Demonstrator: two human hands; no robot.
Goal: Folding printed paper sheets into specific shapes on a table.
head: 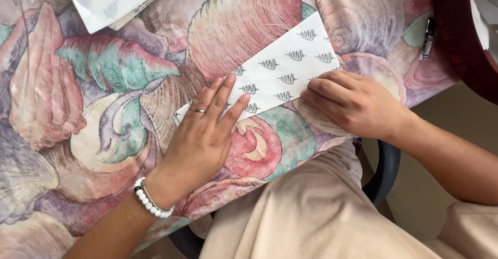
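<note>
Pressing flat with fingers spread, the left hand lay on the near end of a white patterned paper strip, which sat diagonally on the shell-print tablecloth. The right hand had its fingers curled together, pinching down on the strip's far edge. More patterned paper sat well apart, top left.
</note>
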